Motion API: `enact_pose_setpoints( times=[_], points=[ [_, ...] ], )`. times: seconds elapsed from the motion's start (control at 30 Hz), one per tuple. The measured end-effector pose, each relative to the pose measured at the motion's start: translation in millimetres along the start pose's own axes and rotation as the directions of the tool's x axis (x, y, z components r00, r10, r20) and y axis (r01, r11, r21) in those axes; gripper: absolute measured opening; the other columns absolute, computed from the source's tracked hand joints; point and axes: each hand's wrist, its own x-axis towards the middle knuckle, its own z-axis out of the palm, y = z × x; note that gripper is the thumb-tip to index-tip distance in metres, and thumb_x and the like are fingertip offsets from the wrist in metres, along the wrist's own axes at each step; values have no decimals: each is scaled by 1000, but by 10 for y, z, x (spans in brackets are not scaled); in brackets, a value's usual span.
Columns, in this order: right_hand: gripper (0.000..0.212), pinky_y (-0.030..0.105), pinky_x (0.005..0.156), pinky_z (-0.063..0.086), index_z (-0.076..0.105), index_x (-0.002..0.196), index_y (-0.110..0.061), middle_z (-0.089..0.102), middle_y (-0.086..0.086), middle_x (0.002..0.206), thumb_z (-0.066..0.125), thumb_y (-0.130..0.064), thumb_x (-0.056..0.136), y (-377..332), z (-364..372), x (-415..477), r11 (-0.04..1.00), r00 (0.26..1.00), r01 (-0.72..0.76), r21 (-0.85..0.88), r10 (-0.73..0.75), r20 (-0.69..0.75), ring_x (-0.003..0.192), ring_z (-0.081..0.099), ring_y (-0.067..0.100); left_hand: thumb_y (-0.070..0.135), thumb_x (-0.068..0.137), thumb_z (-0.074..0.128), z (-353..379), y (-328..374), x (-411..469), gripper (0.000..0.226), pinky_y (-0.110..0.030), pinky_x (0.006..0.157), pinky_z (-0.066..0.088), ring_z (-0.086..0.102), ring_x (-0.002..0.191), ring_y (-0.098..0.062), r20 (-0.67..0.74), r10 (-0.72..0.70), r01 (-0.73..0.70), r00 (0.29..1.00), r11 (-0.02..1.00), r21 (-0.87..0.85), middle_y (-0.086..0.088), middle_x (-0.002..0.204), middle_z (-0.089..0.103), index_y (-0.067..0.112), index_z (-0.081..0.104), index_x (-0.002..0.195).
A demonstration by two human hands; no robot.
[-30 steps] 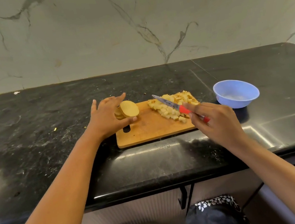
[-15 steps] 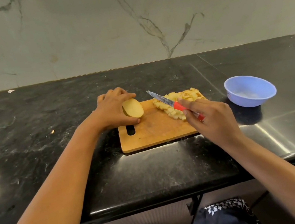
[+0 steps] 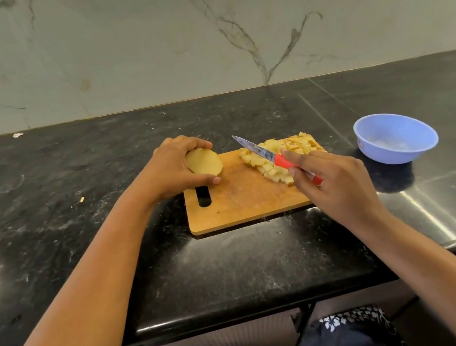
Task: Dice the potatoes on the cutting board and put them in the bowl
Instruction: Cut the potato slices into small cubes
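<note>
**Potato half in left hand, knife in right, dice heaped on the board**

Left hand (image 3: pixel 171 167): fingers curled over the top of a potato half (image 3: pixel 203 161), thumb under its near edge. It grips the half at the far left corner of the cutting board (image 3: pixel 241 206), pale cut face turned towards the camera. Cannot tell whether the half rests on the wood or is held just above it.

Right hand (image 3: pixel 334 182): closed round the red handle of a knife (image 3: pixel 259 151), forefinger laid along the top of the handle. The blade slants up and to the left, with the tip in the gap between the potato half and the dice. Its near part crosses the left edge of the heap in this view; contact with the pieces not clear.

Diced potato (image 3: pixel 277 152): a loose heap of small yellow cubes on the far right part of the board, partly behind the right hand.

Board: wooden, slot handle at the left end, lying on the black speckled surface (image 3: pixel 236 268), near edge parallel to the surface edge.

Bowl (image 3: pixel 393 155): light blue, upright on the surface, to the right of the board and apart from it. Inside looks pale; contents not readable.

Behind: veined marble wall (image 3: pixel 196 27). Below the surface edge, dark cloth with a white flower print (image 3: pixel 348 321).
</note>
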Motion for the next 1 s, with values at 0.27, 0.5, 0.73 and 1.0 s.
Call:
enact_pose_setpoints(
  times=[0.27, 0.5, 0.73, 1.0],
  points=[
    [38, 27, 42, 38, 67, 119, -13, 54, -7, 62, 46, -31, 92, -37, -5, 4, 1000, 1000, 22, -1, -22, 8, 51, 44, 11, 36, 72, 80, 7, 22, -44, 80, -45, 110, 29, 41, 118, -10, -7, 12, -12, 1000, 996, -86, 14, 129, 42, 38, 37, 140],
    [33, 33, 44, 45, 65, 121, -15, 62, -2, 66, 53, -25, 92, -7, -26, -4, 999, 999, -48, 16, 48, -6, 52, 52, 16, 31, 74, 79, -43, 105, -73, 83, -26, 96, 27, 39, 124, -9, -71, 79, -86, 994, 991, -99, 12, 135, 46, 37, 33, 143],
    [31, 24, 46, 35, 65, 120, -12, 62, -1, 67, 59, -18, 91, -10, -100, -51, 984, 983, -176, 17, 176, -48, 53, 50, 15, 57, 69, 70, 152, 402, -248, 78, -9, 105, 26, 39, 124, 8, 146, 388, -376, 910, 921, -102, 17, 137, 47, 31, 46, 138],
    [30, 34, 50, 46, 65, 120, -14, 68, 2, 74, 61, -16, 90, -156, -175, -128, 972, 973, -229, 61, 231, -26, 57, 55, 18, 79, 67, 44, 299, 391, -378, 87, -27, 114, -8, 31, 135, 2, 62, 361, -366, 931, 923, 122, 15, 145, 42, 30, 44, 140]
  ],
)
